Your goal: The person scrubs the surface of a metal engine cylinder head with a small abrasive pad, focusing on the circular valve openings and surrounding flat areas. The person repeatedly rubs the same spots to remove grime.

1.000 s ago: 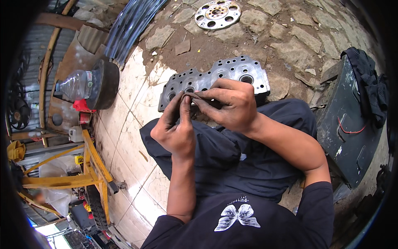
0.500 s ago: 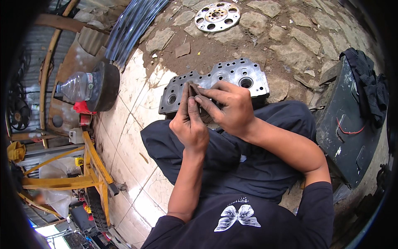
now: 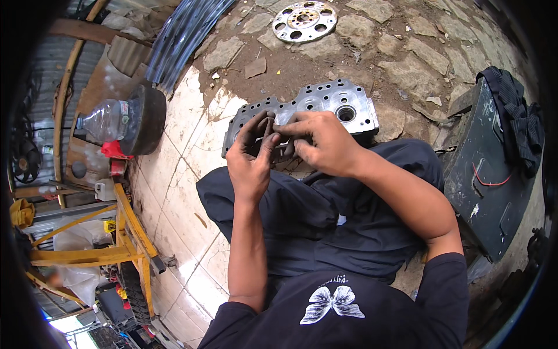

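My left hand (image 3: 250,160) is raised over my lap, its blackened fingers curled and the thumb a little apart from them. My right hand (image 3: 325,142) meets it from the right, fingers bent in a pinch close to the left fingertips. Something small and dark seems to be between the fingertips, but I cannot make out its kind. Just beyond both hands lies a grey metal cylinder head (image 3: 314,104) with many holes. Its near left part is hidden by my hands.
A round metal flywheel plate (image 3: 304,22) lies on the stony ground ahead. At right, a dark metal box (image 3: 485,192) has a black cloth (image 3: 511,122) over it. To the left are a large plastic bottle (image 3: 107,120), a yellow frame (image 3: 131,232) and blue-grey sheets (image 3: 186,41).
My left hand has shifted slightly left and its thumb has parted from the fingers. The right hand has turned, its fingers now curled closer to the left fingertips. The cylinder head stays put.
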{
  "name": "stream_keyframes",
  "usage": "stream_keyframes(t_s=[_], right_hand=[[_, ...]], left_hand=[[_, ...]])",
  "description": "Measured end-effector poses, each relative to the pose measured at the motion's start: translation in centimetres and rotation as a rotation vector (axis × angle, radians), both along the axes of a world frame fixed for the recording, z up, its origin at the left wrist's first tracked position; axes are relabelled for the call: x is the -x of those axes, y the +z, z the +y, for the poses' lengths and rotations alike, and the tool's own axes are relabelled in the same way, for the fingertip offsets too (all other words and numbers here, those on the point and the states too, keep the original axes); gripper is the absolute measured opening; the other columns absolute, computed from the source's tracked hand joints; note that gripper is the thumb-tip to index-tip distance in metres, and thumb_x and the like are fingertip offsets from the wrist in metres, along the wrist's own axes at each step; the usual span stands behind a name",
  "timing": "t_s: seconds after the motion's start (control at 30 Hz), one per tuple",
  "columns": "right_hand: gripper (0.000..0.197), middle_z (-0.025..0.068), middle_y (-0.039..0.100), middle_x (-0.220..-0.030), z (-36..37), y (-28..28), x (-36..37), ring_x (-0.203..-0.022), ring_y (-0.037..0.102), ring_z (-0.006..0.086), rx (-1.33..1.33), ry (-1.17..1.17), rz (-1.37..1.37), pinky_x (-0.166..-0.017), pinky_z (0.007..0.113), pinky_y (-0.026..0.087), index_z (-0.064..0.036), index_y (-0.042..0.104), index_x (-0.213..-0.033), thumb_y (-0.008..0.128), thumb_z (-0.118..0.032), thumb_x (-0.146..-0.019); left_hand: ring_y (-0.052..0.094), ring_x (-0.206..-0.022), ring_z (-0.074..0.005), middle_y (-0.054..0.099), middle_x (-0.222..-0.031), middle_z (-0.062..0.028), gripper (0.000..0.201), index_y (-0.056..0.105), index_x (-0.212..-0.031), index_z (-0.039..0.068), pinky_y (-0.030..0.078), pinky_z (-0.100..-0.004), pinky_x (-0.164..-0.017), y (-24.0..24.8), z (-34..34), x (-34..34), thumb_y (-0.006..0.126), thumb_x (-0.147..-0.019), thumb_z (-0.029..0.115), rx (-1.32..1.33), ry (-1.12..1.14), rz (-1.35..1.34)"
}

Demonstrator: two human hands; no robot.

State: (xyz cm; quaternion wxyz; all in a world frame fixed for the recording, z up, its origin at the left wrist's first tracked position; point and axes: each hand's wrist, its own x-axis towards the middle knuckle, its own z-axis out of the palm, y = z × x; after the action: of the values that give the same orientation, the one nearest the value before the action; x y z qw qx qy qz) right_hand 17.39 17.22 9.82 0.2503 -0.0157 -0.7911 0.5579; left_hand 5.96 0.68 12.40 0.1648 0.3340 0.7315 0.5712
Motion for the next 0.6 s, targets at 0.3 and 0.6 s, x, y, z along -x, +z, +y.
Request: stream_keyframes(t_s=[0.3,0.6], right_hand=[[0.041,0.0092,0.079,-0.113,0.1,-1.5,2.1,-0.102,0.073,0.0135,0.435,-0.048,-0.083,-0.092,0.031,0.058,0.0006,0.075,-0.120,0.089,-0.027,-0.093],[0.035,0.0075,0.079,-0.106,0.6,-2.7,2.8,-0.099,0.072,0.0132,0.554,-0.076,-0.015,-0.091,0.032,0.058,0.0011,0.076,-0.116,0.088,-0.022,-0.094]], left_hand=[[0.058,-0.068,-0.0058,0.076,-0.108,-0.0048,0.028,0.072,-0.130,-0.003,0.046,-0.0221,-0.056,-3.3,3.2,-2.0,0.067,-0.110,0.016,-0.453,0.268,-0.643],[0.058,-0.070,-0.0062,0.074,-0.100,-0.0034,0.037,0.071,-0.132,-0.002,0.047,-0.0237,-0.061,-2.7,5.6,-3.1,0.060,-0.115,0.029,-0.487,0.329,-0.647]])
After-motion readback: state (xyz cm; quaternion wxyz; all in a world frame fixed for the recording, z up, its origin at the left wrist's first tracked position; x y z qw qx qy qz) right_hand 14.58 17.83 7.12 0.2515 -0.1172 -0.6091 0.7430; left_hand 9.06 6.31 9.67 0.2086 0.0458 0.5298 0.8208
